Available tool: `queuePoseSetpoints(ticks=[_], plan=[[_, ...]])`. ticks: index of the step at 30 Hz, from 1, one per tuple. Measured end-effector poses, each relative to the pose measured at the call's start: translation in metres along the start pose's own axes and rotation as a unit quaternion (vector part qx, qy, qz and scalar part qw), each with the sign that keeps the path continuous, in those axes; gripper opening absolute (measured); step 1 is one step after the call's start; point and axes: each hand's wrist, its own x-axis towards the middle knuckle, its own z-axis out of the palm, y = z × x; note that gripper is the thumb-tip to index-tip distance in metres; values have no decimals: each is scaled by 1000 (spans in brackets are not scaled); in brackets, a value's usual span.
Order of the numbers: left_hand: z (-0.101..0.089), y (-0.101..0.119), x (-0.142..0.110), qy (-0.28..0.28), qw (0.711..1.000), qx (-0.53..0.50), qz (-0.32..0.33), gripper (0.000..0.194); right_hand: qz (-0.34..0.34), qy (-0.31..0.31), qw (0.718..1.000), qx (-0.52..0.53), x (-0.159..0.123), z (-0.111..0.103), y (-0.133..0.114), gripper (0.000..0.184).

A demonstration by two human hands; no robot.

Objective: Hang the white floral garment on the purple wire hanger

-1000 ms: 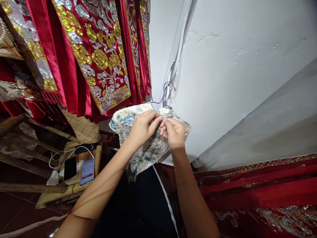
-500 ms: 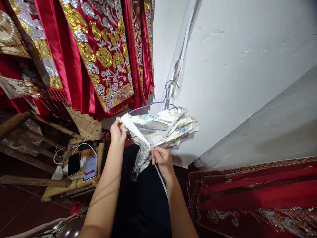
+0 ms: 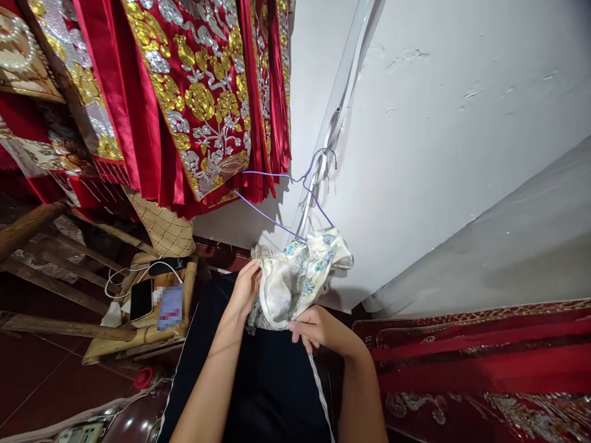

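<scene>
A pale garment with a blue, green and yellow floral print is gathered in front of me above my dark trousers. My left hand is closed on its left edge. Lower down, the fingers of my right hand pinch its front edge; a thin white strip trails below that hand. The purple wire hanger hangs tilted by the wall. Its left end sticks out bare, while its right end still reaches into the garment. What lies inside the folds is hidden.
Red robes with gold and silver sequins hang at upper left. A wooden stool at left bears a black phone, another phone and a white cable. White straps run down the wall. Red embroidered cloth lies at right.
The garment's left shoulder has come off the hanger, leaving that end bare. My left hand has moved right and down with the cloth; my right hand has shifted slightly down and right.
</scene>
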Motion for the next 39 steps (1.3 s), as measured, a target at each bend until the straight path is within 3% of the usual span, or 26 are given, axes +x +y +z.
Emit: queuePoseSetpoints(ticks=[2, 5, 7, 9, 10, 12, 14, 16, 18, 20, 22, 23, 25, 29, 32, 35, 37, 39], plan=[[20, 17, -11, -78, 997, 24, 2, 20, -42, 113, 992, 43, 3, -3, 3, 37], [51, 27, -38, -233, 961, 148, 20, 22, -113, 299, 932, 170, 11, 1, 0, 47], [68, 27, -60, -313, 905, 280, 63, 20, -115, 320, 906, 254, 14, 6, -5, 56], [80, 28, -78, -349, 842, 389, 130, 16, -107, 311, 888, 321, 13, 10, -8, 59], [84, 30, -83, -347, 821, 423, 163, 17, -108, 314, 878, 344, 11, 11, -10, 55], [90, 38, -85, -314, 808, 449, 214, 28, -115, 322, 864, 369, 8, 9, -14, 42], [90, 46, -76, -294, 811, 449, 232, 38, -112, 300, 873, 368, 6, 6, -22, 33], [84, 51, -58, -344, 799, 446, 210, 40, -92, 214, 915, 329, 4, 1, -35, 30], [71, 50, -36, -419, 766, 461, 157, 54, -77, 100, 960, 248, 0, -4, -52, 28], [51, 49, -17, -456, 723, 508, 106, 64, -75, -16, 988, 136, -8, -11, -73, 23], [28, 52, -5, -464, 682, 561, 74, 61, -84, -75, 994, 13, -17, -21, -92, 19], [18, 57, -4, -467, 665, 580, 60, 59, -96, -70, 992, -45, -19, -28, -100, 14], [2, 72, -9, -477, 648, 593, 32, 57, -141, 27, 981, -128, -18, -43, -112, 8], [1, 107, -39, -496, 651, 575, -17, 48, -250, 291, 913, -140, 23, -75, -112, 45], [10, 118, -54, -474, 622, 622, -24, 46, -265, 376, 882, -99, 68, -94, -90, 59], [8, 118, -46, -385, 516, 765, -26, 47, -226, 409, 876, -118, 95, -106, -60, 46], [0, 117, -29, -293, 435, 851, -38, 48, -204, 399, 883, -138, 95, -110, -42, 31], [-7, 119, -7, -210, 384, 898, -54, 50, -195, 395, 885, -153, 87, -112, -30, 20]])
